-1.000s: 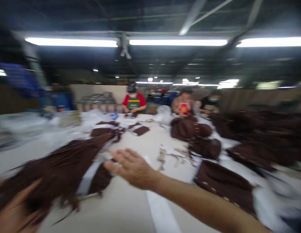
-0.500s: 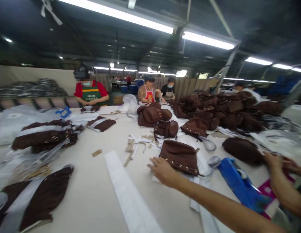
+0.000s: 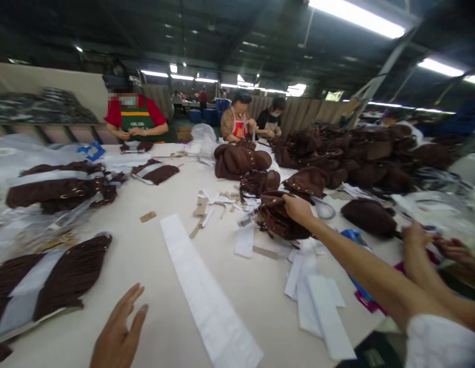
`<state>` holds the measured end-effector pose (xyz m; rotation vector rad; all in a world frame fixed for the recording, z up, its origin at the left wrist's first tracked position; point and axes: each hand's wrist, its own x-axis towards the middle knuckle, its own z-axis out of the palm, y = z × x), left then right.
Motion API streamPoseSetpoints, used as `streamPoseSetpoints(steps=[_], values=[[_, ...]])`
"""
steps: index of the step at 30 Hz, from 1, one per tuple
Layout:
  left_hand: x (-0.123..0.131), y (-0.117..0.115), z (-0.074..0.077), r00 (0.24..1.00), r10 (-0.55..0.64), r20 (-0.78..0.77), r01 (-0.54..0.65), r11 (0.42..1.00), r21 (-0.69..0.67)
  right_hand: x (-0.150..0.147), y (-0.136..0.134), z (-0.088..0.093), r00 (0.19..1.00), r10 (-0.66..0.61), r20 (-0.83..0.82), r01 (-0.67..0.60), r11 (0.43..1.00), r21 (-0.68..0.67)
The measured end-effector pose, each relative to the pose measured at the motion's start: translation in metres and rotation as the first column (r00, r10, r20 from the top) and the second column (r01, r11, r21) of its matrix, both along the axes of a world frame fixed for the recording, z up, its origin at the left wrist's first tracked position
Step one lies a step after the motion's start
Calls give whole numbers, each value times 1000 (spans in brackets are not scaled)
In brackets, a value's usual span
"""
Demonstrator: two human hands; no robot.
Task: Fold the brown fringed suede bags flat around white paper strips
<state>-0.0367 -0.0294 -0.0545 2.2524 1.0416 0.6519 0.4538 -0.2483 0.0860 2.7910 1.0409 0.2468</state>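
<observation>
My left hand [image 3: 120, 327] is over the near left part of the table, fingers stretched and thumb apart, holding nothing. My right hand [image 3: 298, 208] reaches across from the lower right, its fingers closed on the upper edge of a dark brown drawstring bag [image 3: 281, 222]. The bag is tilted and bunched, its eyelets partly hidden. Between my hands lies a long white paper strip [image 3: 206, 291]. Several white paper pieces [image 3: 317, 306] lie below the bag, and cut scraps [image 3: 210, 209] are beside it.
A co-worker's hands [image 3: 417, 237] are at the right near a dark brown bag [image 3: 369, 218] and a blue tape dispenser [image 3: 354, 236]. Wrapped brown bags [image 3: 72, 276] lie at left. A large heap of brown bags [image 3: 356, 153] stands at back right. People work across the table.
My right hand has taken hold of the brown bag and tipped it up. My left hand has come into view at the bottom. The view has tilted downward.
</observation>
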Motion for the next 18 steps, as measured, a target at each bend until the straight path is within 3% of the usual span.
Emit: streamPoseSetpoints(steps=[3, 6, 11, 15, 18], values=[[55, -22, -33, 966, -242, -92, 237, 969, -65, 28, -2, 39, 998, -45, 54, 44, 999, 11], [99, -39, -43, 923, -352, -157, 339, 935, -104, 40, -5, 70, 994, -51, 101, 48, 998, 27], [141, -43, -28, 901, -410, -141, 407, 912, -53, 38, -4, 112, 981, -4, 192, -9, 998, 68], [154, -51, -15, 871, -461, -170, 450, 888, -100, 27, 1, 140, 970, 16, 243, -40, 995, 93], [160, -69, 4, 876, -473, -97, 455, 876, -162, 11, 9, 162, 961, 39, 273, -71, 992, 108]])
